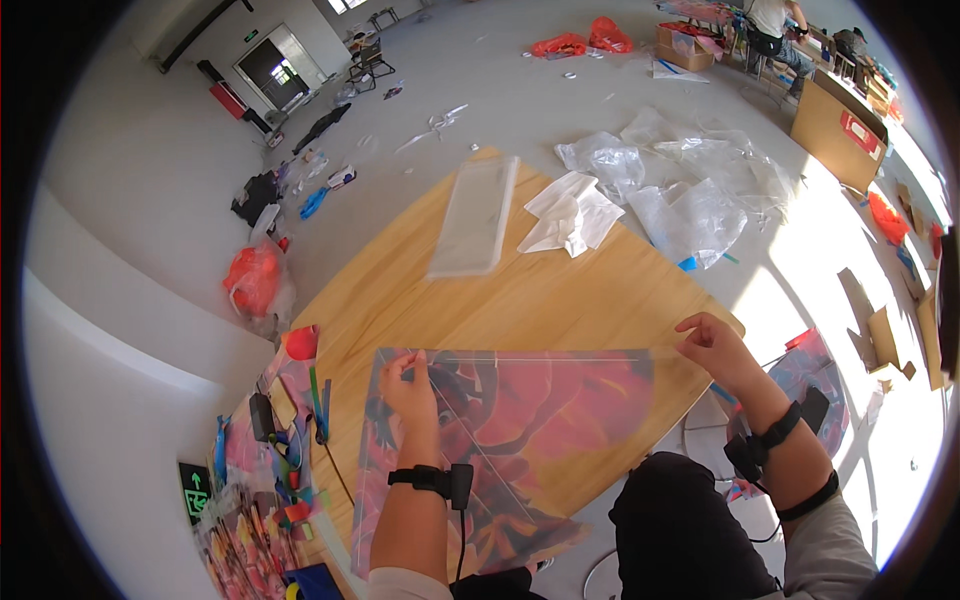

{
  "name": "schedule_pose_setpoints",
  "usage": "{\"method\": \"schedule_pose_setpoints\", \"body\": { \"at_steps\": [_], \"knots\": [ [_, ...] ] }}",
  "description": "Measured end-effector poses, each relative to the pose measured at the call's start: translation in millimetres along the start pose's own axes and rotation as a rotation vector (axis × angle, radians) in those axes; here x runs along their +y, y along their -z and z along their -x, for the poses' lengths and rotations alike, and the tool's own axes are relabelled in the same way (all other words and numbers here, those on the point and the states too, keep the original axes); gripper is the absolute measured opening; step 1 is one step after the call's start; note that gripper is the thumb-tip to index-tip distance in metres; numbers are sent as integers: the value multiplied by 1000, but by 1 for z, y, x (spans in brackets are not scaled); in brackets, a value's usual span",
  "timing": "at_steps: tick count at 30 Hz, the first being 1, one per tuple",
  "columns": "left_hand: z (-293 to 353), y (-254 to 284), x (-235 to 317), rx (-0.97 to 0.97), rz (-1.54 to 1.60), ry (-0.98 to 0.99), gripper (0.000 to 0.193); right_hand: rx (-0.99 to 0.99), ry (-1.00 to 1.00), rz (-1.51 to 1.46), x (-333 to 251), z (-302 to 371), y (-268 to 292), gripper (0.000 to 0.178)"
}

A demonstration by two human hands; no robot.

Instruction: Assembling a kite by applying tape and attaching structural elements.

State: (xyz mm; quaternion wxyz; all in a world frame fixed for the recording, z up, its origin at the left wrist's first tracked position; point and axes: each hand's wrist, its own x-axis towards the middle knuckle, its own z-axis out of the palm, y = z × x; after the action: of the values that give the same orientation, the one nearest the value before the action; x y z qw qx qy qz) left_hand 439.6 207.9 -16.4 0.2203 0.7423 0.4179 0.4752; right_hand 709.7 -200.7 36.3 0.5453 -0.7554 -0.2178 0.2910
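A thin printed sheet (570,405) with a pink, red and blue floral pattern lies on the wooden table, its far edge nearly straight. A narrow clear strip (560,359) runs along that edge between my hands. At the sheet's far left corner, my left hand (405,388) is closed with its fingers curled down; what they hold is hidden. Beyond the far right corner my right hand (715,348) hovers, thumb and finger pinched at the strip's right end. Fine pale lines cross the sheet diagonally. Dark bands with small devices sit on both my forearms.
On the wooden table (400,285) are a translucent plastic lid or tray (474,215) and crumpled white paper (570,213). Clear plastic wrapping (690,190) covers floor beyond. Scissors (322,410) and printed materials lie left. A cardboard box (840,130) and another person (775,35) are far right.
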Motion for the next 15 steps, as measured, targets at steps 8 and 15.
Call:
{"method": "schedule_pose_setpoints", "body": {
  "at_steps": [8, 15],
  "knots": [
    [-15, -4, -26, 30, -51, -19, 16, -4, 2, -10, 3, -11, -23, 26],
    [-9, -11, -27, -2, -93, -47, 17, 88, -6, 163, 1, -10, -25, 28]
  ]
}}
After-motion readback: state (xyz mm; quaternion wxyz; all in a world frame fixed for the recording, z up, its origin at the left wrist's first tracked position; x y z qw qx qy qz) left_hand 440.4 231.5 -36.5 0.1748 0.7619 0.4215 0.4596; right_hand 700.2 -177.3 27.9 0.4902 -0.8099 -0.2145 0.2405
